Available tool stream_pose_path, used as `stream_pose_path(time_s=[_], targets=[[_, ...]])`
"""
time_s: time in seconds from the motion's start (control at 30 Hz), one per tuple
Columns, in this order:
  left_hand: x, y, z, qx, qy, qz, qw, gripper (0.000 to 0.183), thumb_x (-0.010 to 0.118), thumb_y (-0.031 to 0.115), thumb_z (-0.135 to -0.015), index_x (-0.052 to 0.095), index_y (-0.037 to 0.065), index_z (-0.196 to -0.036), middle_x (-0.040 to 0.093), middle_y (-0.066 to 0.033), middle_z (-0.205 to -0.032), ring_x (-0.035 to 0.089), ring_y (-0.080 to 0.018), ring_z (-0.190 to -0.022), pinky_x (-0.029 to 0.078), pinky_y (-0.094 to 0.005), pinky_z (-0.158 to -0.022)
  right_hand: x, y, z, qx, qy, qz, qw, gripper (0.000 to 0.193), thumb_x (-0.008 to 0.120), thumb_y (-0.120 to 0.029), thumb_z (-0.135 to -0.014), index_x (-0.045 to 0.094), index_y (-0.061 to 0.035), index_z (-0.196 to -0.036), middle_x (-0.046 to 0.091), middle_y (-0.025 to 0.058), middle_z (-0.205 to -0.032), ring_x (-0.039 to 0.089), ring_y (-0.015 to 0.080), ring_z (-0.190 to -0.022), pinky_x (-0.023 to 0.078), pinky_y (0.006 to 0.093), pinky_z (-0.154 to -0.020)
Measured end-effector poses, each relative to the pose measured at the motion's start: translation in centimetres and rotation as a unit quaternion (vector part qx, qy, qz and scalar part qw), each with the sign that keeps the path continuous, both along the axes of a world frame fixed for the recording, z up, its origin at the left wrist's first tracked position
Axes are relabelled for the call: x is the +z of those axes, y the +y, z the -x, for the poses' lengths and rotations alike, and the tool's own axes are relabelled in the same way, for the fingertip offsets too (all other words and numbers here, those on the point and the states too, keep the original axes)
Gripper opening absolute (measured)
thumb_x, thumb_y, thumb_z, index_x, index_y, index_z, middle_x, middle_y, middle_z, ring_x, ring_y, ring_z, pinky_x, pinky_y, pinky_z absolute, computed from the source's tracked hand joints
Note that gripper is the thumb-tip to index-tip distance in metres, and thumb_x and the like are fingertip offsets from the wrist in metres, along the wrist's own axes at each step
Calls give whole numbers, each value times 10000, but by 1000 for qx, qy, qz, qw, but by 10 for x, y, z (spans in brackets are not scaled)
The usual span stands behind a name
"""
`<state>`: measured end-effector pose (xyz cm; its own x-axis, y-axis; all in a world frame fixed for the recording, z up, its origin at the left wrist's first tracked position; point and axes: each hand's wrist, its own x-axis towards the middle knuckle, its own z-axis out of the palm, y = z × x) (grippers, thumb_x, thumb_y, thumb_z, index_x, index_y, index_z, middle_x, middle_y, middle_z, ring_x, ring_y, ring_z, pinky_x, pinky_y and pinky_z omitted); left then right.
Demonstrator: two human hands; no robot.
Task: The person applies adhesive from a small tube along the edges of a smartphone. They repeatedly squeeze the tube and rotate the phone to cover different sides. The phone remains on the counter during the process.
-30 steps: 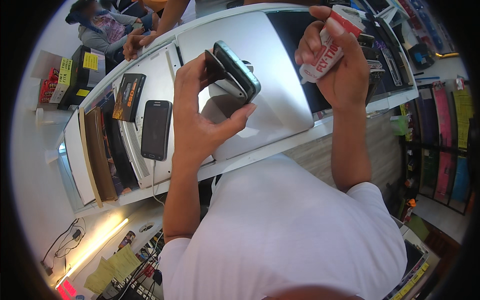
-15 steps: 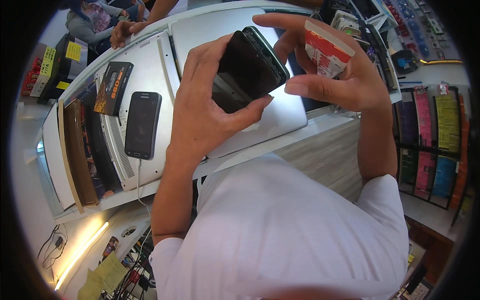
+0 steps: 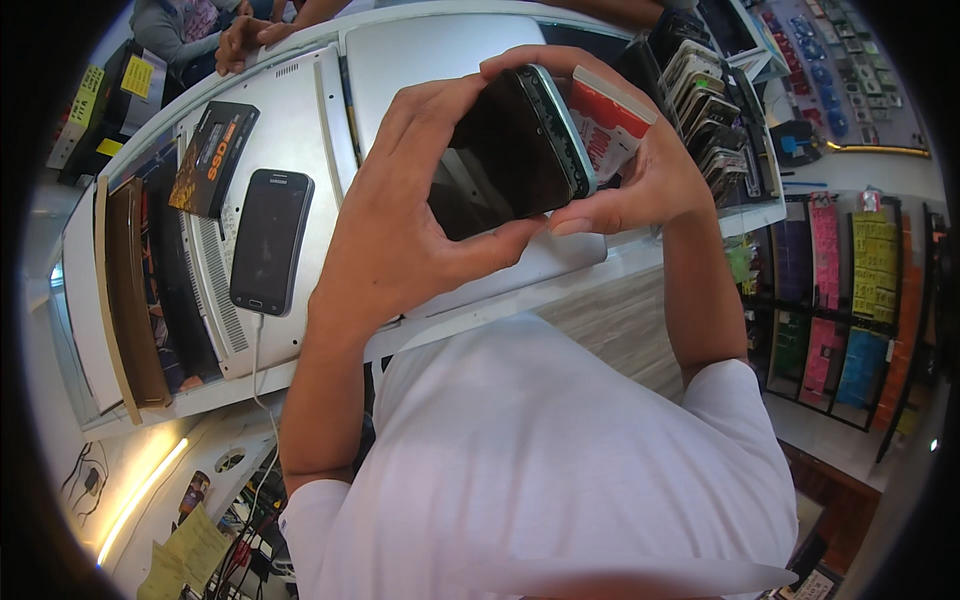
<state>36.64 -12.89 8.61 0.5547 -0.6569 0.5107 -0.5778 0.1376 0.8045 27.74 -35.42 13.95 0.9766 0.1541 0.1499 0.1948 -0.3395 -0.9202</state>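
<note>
Both hands are raised over a silver laptop lid (image 3: 420, 50), around a smartphone (image 3: 495, 165) with a dark, glossy screen. My left hand (image 3: 385, 200) is closed on its left side, thumb along the near edge and fingers along the far edge. At the right end, the screen and the phone's pale-rimmed frame seem to stand slightly apart. My right hand (image 3: 655, 185) closes round that end, fingertips at the far corner and thumb at the near corner. A red-and-white piece of card or paper packaging (image 3: 610, 120) is tucked in the right hand, beside the frame.
To the left, a dark phone (image 3: 270, 240) with a white cable (image 3: 262, 365) lies on an upturned silver laptop (image 3: 310, 130), near a black-and-orange box (image 3: 215, 155). Another person's hands (image 3: 245, 45) rest at the far edge. Several phone parts stand in a rack (image 3: 715, 110) at right.
My right hand has moved in from the right, with the red-and-white piece, and now closes on the smartphone's right end. My left hand keeps its hold. The view has shifted slightly.
</note>
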Motion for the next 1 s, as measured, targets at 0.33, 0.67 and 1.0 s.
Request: stream_pose_path(time_s=[0.33,0.67,1.0], targets=[[0,5,0,-21,32,-24,999,959,925,223,-696,502,57,-1541,559,-154,-1421,589,-321,-1314,489,-427,-1114,4,11,-4,8,-20,18,1000,1037,1007,-218,-576,540,20,-1471,616,141,-1401,647,236,-1250,514,365,-1096],[-8,29,6,-14,61,-195,979,978,962,156,-712,450,119,-1545,536,-132,-1486,584,-321,-1357,484,-440,-1146,5,12,7,16,-54,47,997,987,1015,-240,-585,578,9,-1434,659,117,-1269,663,198,-1067,541,289,-909],[-20,32,6,21,-50,-134,990,887,950,102,-723,498,162,-1483,599,-132,-1481,559,-357,-1415,484,-459,-1158,3,14,49,0,-169,145,975,903,981,-331,-660,598,-130,-1453,749,91,-1210,719,255,-801,532,330,-685]])
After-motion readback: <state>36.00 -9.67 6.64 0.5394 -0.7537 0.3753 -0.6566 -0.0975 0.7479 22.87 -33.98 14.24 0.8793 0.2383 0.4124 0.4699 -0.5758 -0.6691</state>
